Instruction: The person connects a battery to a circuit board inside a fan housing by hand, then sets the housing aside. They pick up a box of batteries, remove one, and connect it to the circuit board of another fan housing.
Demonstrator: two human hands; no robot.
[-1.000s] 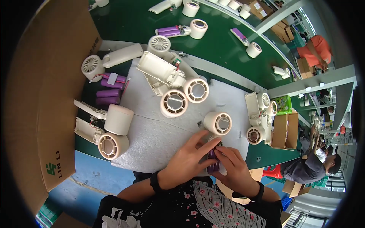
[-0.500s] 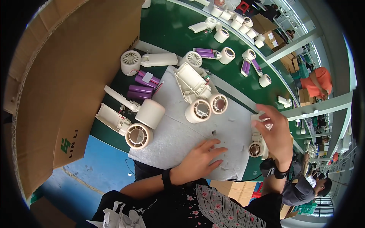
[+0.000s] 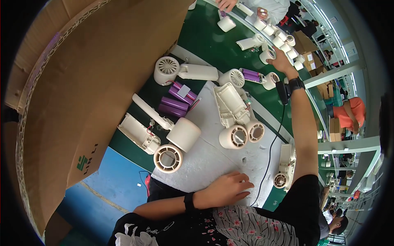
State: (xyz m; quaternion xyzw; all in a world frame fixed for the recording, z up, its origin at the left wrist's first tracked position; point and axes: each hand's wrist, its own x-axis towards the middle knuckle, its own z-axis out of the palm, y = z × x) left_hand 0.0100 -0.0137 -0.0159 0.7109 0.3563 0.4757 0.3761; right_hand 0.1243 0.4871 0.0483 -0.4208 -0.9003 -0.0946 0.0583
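My right hand reaches far across the green bench, thumb and fingers closed around the near edge of a white handheld fan's round head. Beside that head lies another fan with a pale handle. My left hand is low over the grey mat, fingers loosely bent and apart, holding nothing. On the mat rest two opened fans side by side, with a hollow handle shell and round heads. Farther left are a fan with an opened handle and another white fan.
Purple battery cells lie left of the mat, near a grilled fan. A tall cardboard box walls the left side. A black cable hangs from my right wrist. Another person's hand works across the bench.
My right hand has swung from the mat's right side up to the fan across the bench. My left hand stays low over the mat, its fingers more bent. The view has shifted.
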